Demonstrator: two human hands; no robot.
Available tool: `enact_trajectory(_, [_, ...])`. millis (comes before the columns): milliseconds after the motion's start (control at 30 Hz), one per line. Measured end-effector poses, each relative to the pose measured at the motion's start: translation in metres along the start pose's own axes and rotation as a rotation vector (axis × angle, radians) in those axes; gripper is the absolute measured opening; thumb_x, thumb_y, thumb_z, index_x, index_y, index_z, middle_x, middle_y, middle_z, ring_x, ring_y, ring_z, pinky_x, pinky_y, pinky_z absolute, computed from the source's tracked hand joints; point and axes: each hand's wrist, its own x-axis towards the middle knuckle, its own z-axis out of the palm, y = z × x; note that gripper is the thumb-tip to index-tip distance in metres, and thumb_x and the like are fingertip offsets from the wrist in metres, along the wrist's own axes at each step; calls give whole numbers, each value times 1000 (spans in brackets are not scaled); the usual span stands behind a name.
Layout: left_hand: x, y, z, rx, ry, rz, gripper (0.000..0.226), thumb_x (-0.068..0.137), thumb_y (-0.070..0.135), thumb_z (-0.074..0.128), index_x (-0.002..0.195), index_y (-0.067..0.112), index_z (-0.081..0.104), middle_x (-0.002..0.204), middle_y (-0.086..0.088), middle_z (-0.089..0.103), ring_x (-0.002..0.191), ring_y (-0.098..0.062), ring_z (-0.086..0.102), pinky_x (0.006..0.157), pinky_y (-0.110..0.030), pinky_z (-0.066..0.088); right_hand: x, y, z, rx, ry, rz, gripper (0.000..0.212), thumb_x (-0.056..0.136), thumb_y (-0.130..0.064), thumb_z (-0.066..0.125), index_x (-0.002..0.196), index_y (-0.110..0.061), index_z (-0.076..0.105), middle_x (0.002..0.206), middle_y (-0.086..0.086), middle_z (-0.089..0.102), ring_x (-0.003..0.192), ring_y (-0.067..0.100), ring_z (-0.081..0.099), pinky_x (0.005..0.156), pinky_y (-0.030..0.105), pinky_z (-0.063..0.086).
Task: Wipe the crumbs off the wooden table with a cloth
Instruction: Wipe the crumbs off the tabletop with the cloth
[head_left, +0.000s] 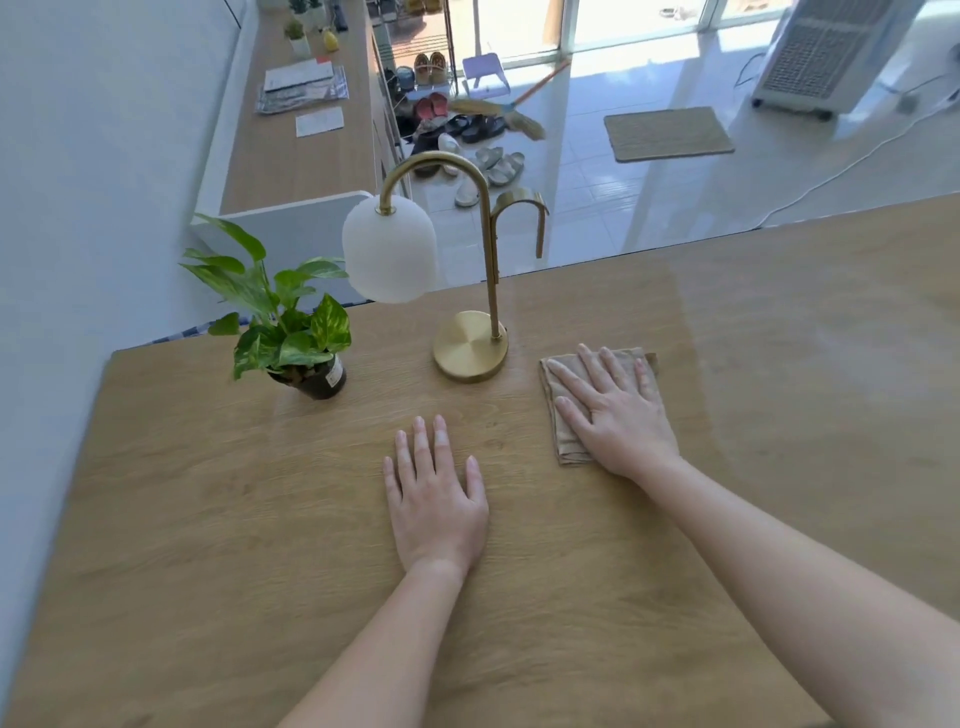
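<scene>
Head view looks down on a big wooden desk (208, 545). A gold lamp (470, 343) with a white shade stands near the far edge. Left of it sits a small green plant (291, 332) in a dark pot. The left hand (436, 499) lies flat on the bare wood, fingers spread out, holding nothing. The right hand (618, 410) lies flat too — it presses down on a folded tan cloth (563, 431), fingers straight, not curled around it. The cloth sits on the desk just right of the lamp's round base. Crumbs are too small to make out.
</scene>
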Motion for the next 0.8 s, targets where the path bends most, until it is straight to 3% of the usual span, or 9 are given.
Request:
enact_trajectory(433, [-12, 2, -5, -45, 12, 21, 68, 110, 51, 28, 171, 21, 21, 179, -7, 17, 166, -31, 11, 134, -52, 9, -197, 65, 20, 8, -17, 167, 53, 106, -73, 8, 156, -71, -10, 174, -25, -15, 161, 2, -18, 132, 44, -12])
enact_trajectory(600, [-43, 24, 0, -78, 26, 179, 64, 110, 47, 39, 168, 19, 33, 175, -9, 29, 163, -32, 22, 133, -51, 16, -269, 88, 30, -35, -59, 196, 55, 104, -73, 4, 157, -68, -11, 173, -26, -18, 159, 0, -23, 132, 46, -9])
enact_trajectory(800, [-55, 30, 10, -48, -13, 236, 66, 110, 50, 32, 170, 23, 25, 178, -8, 21, 165, -28, 15, 134, -46, 11, -305, 99, 32, -22, -62, 188, 54, 106, -71, 9, 159, -67, -4, 174, -27, -12, 160, -1, -19, 133, 44, -8])
